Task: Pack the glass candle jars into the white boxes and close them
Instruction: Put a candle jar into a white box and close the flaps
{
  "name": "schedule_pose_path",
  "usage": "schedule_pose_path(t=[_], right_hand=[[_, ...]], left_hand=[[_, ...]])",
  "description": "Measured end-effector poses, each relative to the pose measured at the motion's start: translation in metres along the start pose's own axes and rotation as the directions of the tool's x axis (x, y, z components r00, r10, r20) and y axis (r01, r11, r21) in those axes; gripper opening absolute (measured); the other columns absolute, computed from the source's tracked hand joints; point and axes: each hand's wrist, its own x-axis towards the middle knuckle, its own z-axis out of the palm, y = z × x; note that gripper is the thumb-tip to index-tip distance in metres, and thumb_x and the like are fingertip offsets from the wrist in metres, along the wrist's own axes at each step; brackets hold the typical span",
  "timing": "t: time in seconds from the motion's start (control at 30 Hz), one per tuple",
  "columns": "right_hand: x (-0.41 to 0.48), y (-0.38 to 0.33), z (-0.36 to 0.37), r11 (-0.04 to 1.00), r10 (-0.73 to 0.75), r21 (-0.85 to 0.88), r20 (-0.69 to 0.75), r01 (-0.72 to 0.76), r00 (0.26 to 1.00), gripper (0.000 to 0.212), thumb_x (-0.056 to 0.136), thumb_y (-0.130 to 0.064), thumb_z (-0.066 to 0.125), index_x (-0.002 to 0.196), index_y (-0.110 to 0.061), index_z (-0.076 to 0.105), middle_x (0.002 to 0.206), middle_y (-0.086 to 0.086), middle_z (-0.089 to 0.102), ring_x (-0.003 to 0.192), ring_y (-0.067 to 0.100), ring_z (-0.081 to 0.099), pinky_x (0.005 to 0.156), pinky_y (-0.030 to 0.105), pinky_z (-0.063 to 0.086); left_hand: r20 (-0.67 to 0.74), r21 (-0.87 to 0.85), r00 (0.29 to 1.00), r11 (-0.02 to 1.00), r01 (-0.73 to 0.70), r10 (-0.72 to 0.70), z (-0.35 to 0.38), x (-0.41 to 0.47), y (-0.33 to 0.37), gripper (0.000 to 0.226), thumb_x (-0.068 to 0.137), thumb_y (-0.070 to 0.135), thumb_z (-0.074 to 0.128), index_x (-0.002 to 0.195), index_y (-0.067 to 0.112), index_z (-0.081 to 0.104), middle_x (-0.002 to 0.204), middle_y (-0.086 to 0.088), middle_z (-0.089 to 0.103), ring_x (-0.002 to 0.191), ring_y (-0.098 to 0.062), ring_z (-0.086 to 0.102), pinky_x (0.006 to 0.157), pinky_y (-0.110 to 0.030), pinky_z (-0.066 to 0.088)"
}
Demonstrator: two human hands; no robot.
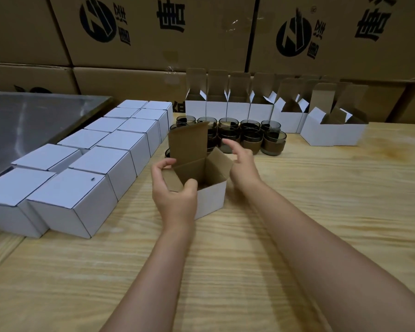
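Wooden worktop (297, 224), head view. Open white box (210, 198) at centre, lid flap standing upright at the back, side flaps splayed out, brown inside, nothing visible in it. Left hand (175, 190) clamped on the box's near-left corner: thumb over the rim inside, fingers curled round the left side flap. Right hand (243, 164) just beside the box's right flap, fingers spread and loosely curled, holding nothing; contact with the flap unclear. Glass candle jars (249, 134) clustered right behind the open box, dark glass, several with brown sleeves, partly hidden by the raised lid. Closed white boxes (101, 164) in two rows on the left, running from near edge toward the back, touching one another. Row of empty open boxes (237, 109) along the back behind the jars, lids up; two more open boxes (333, 130) at the right end, set a little forward. Grey metal sheet (34, 121) far left. Stacked brown cartons (153, 32) with black print as backdrop.
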Motion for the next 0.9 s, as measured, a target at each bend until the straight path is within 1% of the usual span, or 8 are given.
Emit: schedule_pose_path(t=[0.07, 0.2, 0.3, 0.37, 0.47, 0.6, 0.73, 0.9], right_hand=[[0.01, -0.001, 0.011, 0.999, 0.003, -0.037, 0.086, 0.001, 0.996, 0.046, 0.093, -0.007, 0.051, 0.129, -0.035, 0.052, 0.123, 0.004, 0.035, 0.114, 0.026, 0.042, 0.078, 0.025, 0.043], [0.018, -0.01, 0.021, 0.932, 0.229, 0.275, 0.053, -0.235, 0.972, 0.017, 0.079, -0.037, 0.067, 0.092, -0.031, 0.057, 0.121, 0.004, 0.042, 0.109, 0.024, 0.047, 0.061, 0.03, 0.043], [0.014, -0.008, 0.018, 0.995, 0.023, 0.096, 0.021, -0.025, 1.0, 0.013, 0.085, -0.016, 0.056, 0.082, -0.029, 0.058, 0.125, 0.007, 0.043, 0.117, 0.028, 0.044, 0.088, 0.043, 0.045], [0.009, -0.003, 0.012, 0.998, -0.058, -0.033, 0.025, 0.059, 0.998, 0.021, 0.087, -0.006, 0.055, 0.084, -0.026, 0.056, 0.131, 0.007, 0.042, 0.123, 0.025, 0.04, 0.094, 0.034, 0.038], [0.002, 0.007, 0.001, 0.962, -0.145, -0.228, 0.051, 0.153, 0.988, 0.015, 0.086, -0.01, 0.061, 0.087, -0.023, 0.054, 0.132, 0.004, 0.048, 0.127, 0.021, 0.039, 0.092, 0.024, 0.029], [-0.014, 0.017, -0.023, 0.97, -0.135, -0.215, -0.072, 0.117, 0.988, 0.016, 0.085, -0.023, 0.067, 0.077, -0.022, 0.054, 0.096, -0.003, 0.055, 0.096, 0.014, 0.049, 0.07, 0.021, 0.032], [-0.027, 0.017, -0.052, 0.986, -0.097, -0.156, -0.222, 0.063, 0.97, 0.019, 0.082, -0.027, 0.071, 0.072, -0.026, 0.055, 0.103, -0.002, 0.053, 0.095, 0.009, 0.048, 0.079, 0.02, 0.034], [-0.041, -0.021, -0.082, 0.983, -0.181, -0.099, -0.366, 0.156, 0.913, 0.019, 0.082, -0.032, 0.071, 0.07, -0.029, 0.056, 0.098, -0.008, 0.052, 0.092, 0.007, 0.052, 0.091, 0.033, 0.048]], left_hand=[[-0.023, 0.021, 1.0, 1.0, -0.01, 0.01, -0.001, 0.003, -0.001, 0.044, 0.069, -0.016, 0.055, 0.105, 0.009, 0.053, 0.095, 0.012, 0.048, 0.084, 0.02, 0.048, 0.069, 0.002, 0.035], [-0.026, 0.035, 0.999, 0.999, -0.019, 0.02, 0.0, 0.004, -0.002, 0.046, 0.069, -0.018, 0.055, 0.109, 0.005, 0.053, 0.096, 0.014, 0.047, 0.085, 0.024, 0.047, 0.066, 0.003, 0.036], [-0.026, 0.03, 1.0, 0.999, -0.013, 0.013, 0.0, 0.005, -0.004, 0.046, 0.07, -0.017, 0.055, 0.11, 0.007, 0.053, 0.097, 0.015, 0.048, 0.084, 0.024, 0.048, 0.065, 0.001, 0.037], [-0.022, 0.028, 1.0, 1.0, 0.004, -0.004, 0.0, 0.006, -0.004, 0.046, 0.071, -0.015, 0.055, 0.109, 0.011, 0.053, 0.098, 0.015, 0.049, 0.083, 0.022, 0.049, 0.065, 0.0, 0.037], [0.001, 0.023, 1.0, 0.999, 0.029, -0.029, 0.0, 0.007, -0.005, 0.047, 0.073, -0.012, 0.056, 0.108, 0.018, 0.052, 0.099, 0.016, 0.051, 0.077, 0.018, 0.051, 0.062, -0.004, 0.04], [0.06, -0.002, 0.997, 0.999, 0.049, -0.048, 0.001, 0.005, -0.005, 0.046, 0.073, -0.009, 0.055, 0.106, 0.023, 0.052, 0.098, 0.021, 0.051, 0.058, 0.016, 0.049, 0.05, -0.006, 0.038], [0.138, -0.014, 0.987, 0.996, 0.086, -0.083, 0.002, 0.004, -0.004, 0.042, 0.064, 0.009, 0.053, 0.098, 0.035, 0.052, 0.098, 0.019, 0.054, 0.054, 0.007, 0.048, 0.054, -0.017, 0.04], [0.203, 0.006, 0.97, 0.991, 0.137, -0.135, 0.004, 0.005, -0.005, 0.041, 0.062, 0.017, 0.052, 0.093, 0.043, 0.05, 0.092, 0.022, 0.058, 0.059, 0.001, 0.049, 0.058, -0.026, 0.043]])
